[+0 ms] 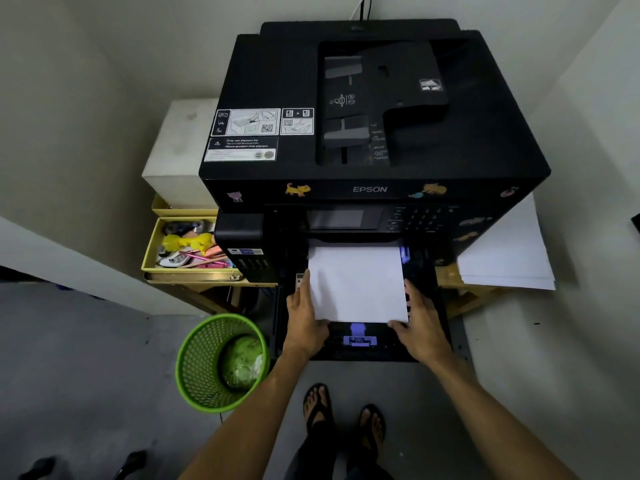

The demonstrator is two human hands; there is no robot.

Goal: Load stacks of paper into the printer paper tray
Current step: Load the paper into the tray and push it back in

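Paper, white, lying in pulled-out tray at near front of black printer, far edge tucked under output slot, near edge just short of purple guide. Left hand flat against left edge of paper, fingers stretched far along that edge, thumb curled at near left corner; loosely open, pressing rather than closed round anything. Right hand mirrored on right edge, fingers spread and extended toward far side, thumb touching near right corner; likewise open, steadying stack from side. Paper squarely between both hands, touched by each. Both forearms bare, reaching in from near side. More loose sheets stacked on wooden stand just right of printer, partly hidden under its body. Green mesh bin on floor near left of tray, crumpled waste inside. Yellow drawer open at left of printer, holding pens and a yellow toy-like item; exact contents hard to make out. White box above drawer, beside printer's left wall. Cartoon stickers along printer's front band, small screen and keypad below. Feet in dark sandals on grey floor at near middle.
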